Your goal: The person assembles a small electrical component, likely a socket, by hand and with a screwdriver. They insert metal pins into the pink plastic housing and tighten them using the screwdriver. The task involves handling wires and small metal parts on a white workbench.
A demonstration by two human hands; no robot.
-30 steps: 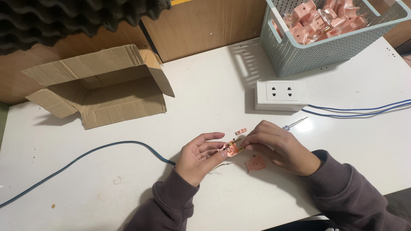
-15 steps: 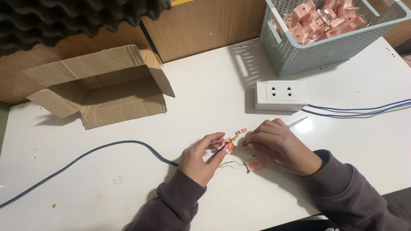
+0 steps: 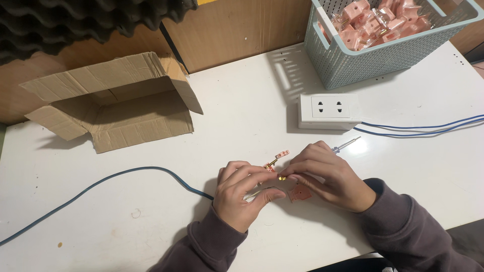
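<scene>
Hands, left (image 3: 241,194) and right (image 3: 327,176), pinching a tiny brass part (image 3: 276,171), mostly hidden by fingertips.

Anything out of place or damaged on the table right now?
Nothing looks damaged or spilled. The cardboard box lies on its side, flaps splayed open. A small pink part lies loose under the right hand; the left hand meets it over a brass piece.

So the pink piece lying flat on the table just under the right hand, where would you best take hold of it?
Probably by its two opposite side edges, coming straight down from above. The pink piece lies flat on the white table, so only its edges offer a grip. The right hand crowds its upper side, so the near side is the freer way in.
</scene>
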